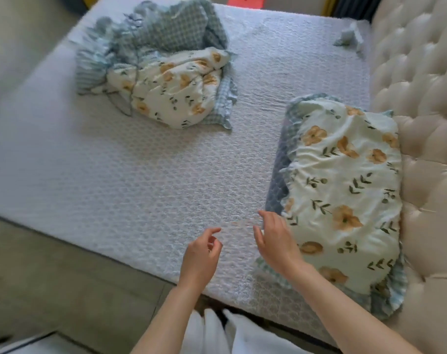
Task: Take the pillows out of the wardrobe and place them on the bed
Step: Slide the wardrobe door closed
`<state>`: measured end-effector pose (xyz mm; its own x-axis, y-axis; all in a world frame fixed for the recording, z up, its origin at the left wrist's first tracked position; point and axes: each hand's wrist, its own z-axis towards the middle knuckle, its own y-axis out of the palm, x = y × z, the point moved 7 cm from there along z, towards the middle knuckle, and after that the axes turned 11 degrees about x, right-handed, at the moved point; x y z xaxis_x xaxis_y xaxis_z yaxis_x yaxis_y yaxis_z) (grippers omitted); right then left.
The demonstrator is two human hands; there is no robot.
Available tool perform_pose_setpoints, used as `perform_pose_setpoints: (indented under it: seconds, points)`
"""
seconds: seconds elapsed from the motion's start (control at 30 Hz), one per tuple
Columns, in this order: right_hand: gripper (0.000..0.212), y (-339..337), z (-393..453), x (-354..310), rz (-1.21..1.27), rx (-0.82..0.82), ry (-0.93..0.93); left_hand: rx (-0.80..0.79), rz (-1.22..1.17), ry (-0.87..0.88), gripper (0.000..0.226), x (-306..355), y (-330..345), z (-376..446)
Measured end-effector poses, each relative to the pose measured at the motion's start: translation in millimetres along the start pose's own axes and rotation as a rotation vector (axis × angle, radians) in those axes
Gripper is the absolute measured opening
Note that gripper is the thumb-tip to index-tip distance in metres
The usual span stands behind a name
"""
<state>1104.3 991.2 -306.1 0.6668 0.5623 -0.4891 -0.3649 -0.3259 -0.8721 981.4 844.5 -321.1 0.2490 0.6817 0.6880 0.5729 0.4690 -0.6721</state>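
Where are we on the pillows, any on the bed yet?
One floral pillow lies flat by the tufted headboard. Both the left hand and right hand are empty above the mattress. A crumpled floral and gingham bundle remains; whether it holds a pillow is unclear. Wardrobe out of view.

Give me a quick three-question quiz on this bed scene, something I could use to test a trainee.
1. True or false: the flat floral pillow lies beside the tufted headboard.
2. What is the crumpled bedding resting on: (a) the floor, (b) the mattress, (c) the headboard?
3. What are the left hand and the right hand holding?

Key:
1. True.
2. b.
3. Nothing; both are open and empty above the mattress, the right one at the pillow's near edge.
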Motion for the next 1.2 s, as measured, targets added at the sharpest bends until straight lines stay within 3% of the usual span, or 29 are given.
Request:
perform_pose_setpoints:
  seconds: [0.23,0.4,0.63,0.73,1.0,1.2]
  points:
    - [0.04,53.7,-10.0,-156.8,0.102,-0.147,-0.298,0.43,-0.126,-0.254,0.03,-105.3,-152.5,-57.1]
    - [0.042,99.4,-44.5,-281.0,0.136,-0.299,-0.542,0.636,-0.092,-0.393,0.031,-174.9,-239.5,-116.7]
    - [0.027,161.6,-125.6,-425.9,0.145,-0.475,-0.875,0.846,-0.122,-0.619,0.032,-261.8,-313.3,-203.7]
    - [0.03,185.8,-162.2,-481.0,0.17,-0.547,-0.985,0.937,-0.079,-0.675,0.035,-290.5,-344.3,-229.9]
    - [0.04,208.8,-242.6,-582.6,0.245,-0.73,-1.182,1.241,0.108,-0.754,0.036,-309.6,-416.8,-287.4]
    - [0.042,200.8,-281.3,-654.3,0.409,-0.888,-1.294,1.352,0.441,-0.725,0.033,-295.8,-461.2,-310.2]
